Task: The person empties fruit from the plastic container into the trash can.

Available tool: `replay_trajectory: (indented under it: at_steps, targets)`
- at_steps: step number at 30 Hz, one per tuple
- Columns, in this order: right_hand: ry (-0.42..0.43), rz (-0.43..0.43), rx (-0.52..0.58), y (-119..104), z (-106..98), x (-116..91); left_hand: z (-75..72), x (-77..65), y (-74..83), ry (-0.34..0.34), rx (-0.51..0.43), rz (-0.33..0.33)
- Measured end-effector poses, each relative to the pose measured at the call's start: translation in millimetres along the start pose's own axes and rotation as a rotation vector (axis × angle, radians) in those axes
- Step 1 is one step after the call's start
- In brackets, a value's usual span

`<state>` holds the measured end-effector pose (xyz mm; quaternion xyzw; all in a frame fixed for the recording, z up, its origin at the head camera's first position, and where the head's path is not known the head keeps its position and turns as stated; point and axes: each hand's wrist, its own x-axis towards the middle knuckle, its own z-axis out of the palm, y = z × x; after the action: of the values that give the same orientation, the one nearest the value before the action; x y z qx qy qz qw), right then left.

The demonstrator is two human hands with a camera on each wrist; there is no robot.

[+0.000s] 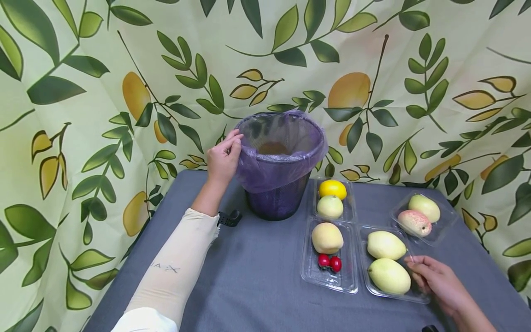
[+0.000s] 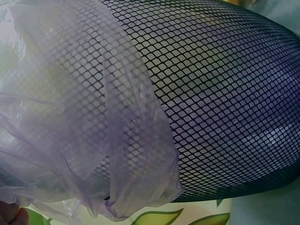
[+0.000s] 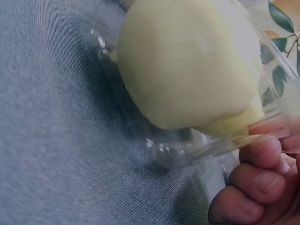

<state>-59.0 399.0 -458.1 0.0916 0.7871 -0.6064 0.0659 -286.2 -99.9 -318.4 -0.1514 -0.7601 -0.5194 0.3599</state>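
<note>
A black mesh wastebasket [image 1: 277, 203] stands at the back of the table, lined with a translucent purple plastic bag [image 1: 265, 177] folded over its rim. My left hand [image 1: 224, 159] is at the rim's left side, fingers and thumb pinching the bag edge. In the left wrist view, only fingertips [image 2: 13, 214] show beside the bag [image 2: 136, 173]. At the front right, my right hand [image 1: 435, 279] pinches the right edge of a clear plastic tray [image 1: 379, 291]. Two pale yellow fruits [image 1: 389, 275] lie in it. The right wrist view shows one fruit [image 3: 187, 61] close up, with curled fingers [image 3: 258, 183] at the tray's wall.
Left of that tray, another clear tray [image 1: 309, 274] holds a peach [image 1: 327, 238] and red cherry tomatoes [image 1: 329, 263]. Behind it, a tray holds a yellow fruit [image 1: 333, 189] and a pale one [image 1: 330, 207]. Another tray [image 1: 441, 226] stands far right. Leaf-patterned cloth [image 1: 166, 27] surrounds the grey table [image 1: 249, 286].
</note>
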Motion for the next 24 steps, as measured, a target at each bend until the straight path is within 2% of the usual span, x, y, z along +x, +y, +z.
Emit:
replay_trajectory:
  at_steps: [6, 13, 17, 21, 24]
  targets:
    - [0.009, 0.029, 0.140, 3, -3, -7, 1.4, -0.4, -0.6, 0.006, -0.003, 0.002]
    - [-0.037, -0.008, 0.296, 5, -9, -16, 1.2, 0.5, -0.1, -0.001, 0.002, -0.008]
    - [-0.148, -0.052, 0.446, 5, -11, -19, 1.1, 0.3, 0.2, -0.003, 0.003, -0.010]
    - [-0.306, -0.169, 0.581, 3, -11, -23, 0.8, 0.0, 0.0, -0.004, 0.010, -0.012]
    - [-0.377, -0.226, 0.635, -3, -12, -26, 0.5, -0.1, 0.4, -0.004, 0.014, -0.017]
